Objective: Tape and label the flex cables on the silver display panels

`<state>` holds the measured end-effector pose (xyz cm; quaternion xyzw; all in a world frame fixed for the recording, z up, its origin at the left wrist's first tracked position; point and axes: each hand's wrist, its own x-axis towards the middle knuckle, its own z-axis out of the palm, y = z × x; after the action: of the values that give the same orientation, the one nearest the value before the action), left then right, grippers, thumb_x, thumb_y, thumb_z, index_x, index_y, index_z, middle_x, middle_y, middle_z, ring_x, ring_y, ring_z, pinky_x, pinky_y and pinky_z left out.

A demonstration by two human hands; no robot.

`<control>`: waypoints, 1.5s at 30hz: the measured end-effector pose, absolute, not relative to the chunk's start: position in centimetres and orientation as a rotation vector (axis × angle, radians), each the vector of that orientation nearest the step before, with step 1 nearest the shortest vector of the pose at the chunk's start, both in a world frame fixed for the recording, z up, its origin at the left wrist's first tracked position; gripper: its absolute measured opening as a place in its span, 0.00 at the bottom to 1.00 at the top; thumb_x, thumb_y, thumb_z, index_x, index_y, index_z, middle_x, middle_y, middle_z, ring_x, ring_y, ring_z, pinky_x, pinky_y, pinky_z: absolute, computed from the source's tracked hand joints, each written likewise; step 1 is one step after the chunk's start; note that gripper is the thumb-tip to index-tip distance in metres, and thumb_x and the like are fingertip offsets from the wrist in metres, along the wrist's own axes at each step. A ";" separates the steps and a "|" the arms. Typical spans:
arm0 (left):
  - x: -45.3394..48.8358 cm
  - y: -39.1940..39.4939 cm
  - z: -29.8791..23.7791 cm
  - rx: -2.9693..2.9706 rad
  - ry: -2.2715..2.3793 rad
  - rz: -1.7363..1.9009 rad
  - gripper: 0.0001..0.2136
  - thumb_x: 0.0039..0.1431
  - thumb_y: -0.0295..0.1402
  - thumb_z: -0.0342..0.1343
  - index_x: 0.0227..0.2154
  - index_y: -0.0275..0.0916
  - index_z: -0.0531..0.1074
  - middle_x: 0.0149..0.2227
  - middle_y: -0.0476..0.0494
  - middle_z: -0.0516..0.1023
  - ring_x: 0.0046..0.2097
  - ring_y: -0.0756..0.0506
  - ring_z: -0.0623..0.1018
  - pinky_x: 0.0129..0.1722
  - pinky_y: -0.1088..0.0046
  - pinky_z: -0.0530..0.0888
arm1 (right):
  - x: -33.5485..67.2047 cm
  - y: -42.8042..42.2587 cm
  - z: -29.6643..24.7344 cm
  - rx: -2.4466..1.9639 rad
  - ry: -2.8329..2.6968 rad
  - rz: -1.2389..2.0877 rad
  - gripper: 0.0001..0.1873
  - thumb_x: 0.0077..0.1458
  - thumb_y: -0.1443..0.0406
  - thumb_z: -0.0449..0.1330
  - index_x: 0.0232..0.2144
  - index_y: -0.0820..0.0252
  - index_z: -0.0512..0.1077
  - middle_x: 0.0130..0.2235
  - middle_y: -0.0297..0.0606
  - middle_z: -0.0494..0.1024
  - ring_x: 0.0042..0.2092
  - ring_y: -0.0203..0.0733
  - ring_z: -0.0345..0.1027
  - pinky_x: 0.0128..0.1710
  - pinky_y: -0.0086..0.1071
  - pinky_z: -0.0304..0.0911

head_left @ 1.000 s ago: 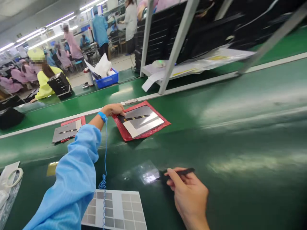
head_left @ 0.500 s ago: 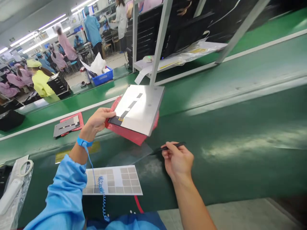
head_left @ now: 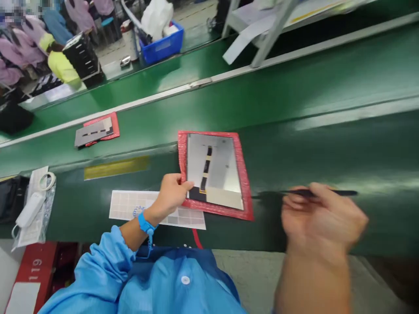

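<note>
A silvery flat panel (head_left: pixel 216 168) with a black and gold flex strip down its middle lies on a red pad (head_left: pixel 244 174) on the green conveyor belt (head_left: pixel 294 100). My left hand (head_left: pixel 172 194) grips the near left corner of the pad and panel; a blue wrist strap (head_left: pixel 144 223) circles that wrist. My right hand (head_left: pixel 322 218), blurred by motion, is closed on thin black tweezers (head_left: pixel 340 192) to the right of the pad. A sheet of grey square stickers (head_left: pixel 127 205) lies under my left wrist.
A second panel on a red pad (head_left: pixel 96 129) lies further left on the belt. A yellow label (head_left: pixel 116 167) marks the belt edge. A roll of tape and a white tool (head_left: pixel 32 205) sit at the far left. A blue bin (head_left: pixel 162 41) and seated people are beyond the belt.
My left hand has brought the panel and red pad down from the air and laid them flat on the near belt. My right hand with the tweezers has moved right.
</note>
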<state>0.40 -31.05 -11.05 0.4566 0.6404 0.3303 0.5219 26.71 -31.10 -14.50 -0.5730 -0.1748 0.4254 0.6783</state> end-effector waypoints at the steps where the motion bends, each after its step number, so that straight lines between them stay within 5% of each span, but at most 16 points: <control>1: 0.4 -31.6 -11.4 1.133 1.588 0.759 0.13 0.60 0.40 0.67 0.25 0.38 0.75 0.24 0.50 0.75 0.31 0.47 0.76 0.34 0.71 0.71 | 26.3 -31.4 -14.0 -1.320 -0.396 0.937 0.14 0.37 0.60 0.72 0.18 0.44 0.68 0.23 0.35 0.67 0.23 0.42 0.55 0.16 0.38 0.40; 5: 0.0 -33.6 -11.2 1.328 1.729 0.604 0.14 0.60 0.37 0.67 0.21 0.41 0.73 0.22 0.50 0.74 0.29 0.45 0.74 0.33 0.69 0.69 | 22.8 -31.3 -11.2 -1.383 -0.473 0.896 0.10 0.38 0.61 0.74 0.18 0.44 0.75 0.22 0.39 0.69 0.23 0.45 0.61 0.18 0.43 0.47; 9: -2.6 -34.3 -9.6 1.576 1.788 0.491 0.14 0.64 0.35 0.63 0.21 0.42 0.77 0.24 0.45 0.77 0.29 0.42 0.76 0.37 0.65 0.70 | 17.3 -29.6 -9.0 -1.316 -0.702 1.023 0.11 0.38 0.61 0.78 0.23 0.50 0.78 0.24 0.37 0.77 0.22 0.41 0.68 0.19 0.37 0.61; 14: -10.9 -31.0 -9.6 1.859 1.928 0.554 0.12 0.73 0.32 0.55 0.47 0.39 0.84 0.48 0.35 0.84 0.50 0.36 0.80 0.55 0.56 0.73 | 9.5 -25.9 -9.9 -1.203 -1.005 1.246 0.15 0.43 0.58 0.76 0.31 0.56 0.78 0.28 0.35 0.82 0.27 0.40 0.77 0.23 0.28 0.70; 18: -15.8 -28.3 -12.6 2.069 1.865 0.606 0.14 0.70 0.30 0.61 0.55 0.40 0.81 0.58 0.35 0.79 0.60 0.36 0.74 0.64 0.53 0.70 | 4.2 -23.0 -12.6 -1.186 -1.110 1.343 0.13 0.45 0.60 0.72 0.32 0.58 0.76 0.30 0.36 0.83 0.32 0.40 0.80 0.26 0.26 0.72; 45: -16.7 -28.2 -15.3 2.241 1.787 0.687 0.11 0.71 0.31 0.61 0.53 0.40 0.81 0.56 0.37 0.76 0.55 0.37 0.72 0.58 0.56 0.74 | 2.4 -21.4 -16.0 -1.228 -1.291 1.176 0.08 0.52 0.65 0.72 0.33 0.55 0.76 0.31 0.32 0.82 0.33 0.39 0.79 0.29 0.29 0.76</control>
<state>-16.67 -28.16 -15.31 0.7568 0.6033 0.2321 0.0971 2.45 -21.43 -16.02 -0.5040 -0.5297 0.4826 0.4823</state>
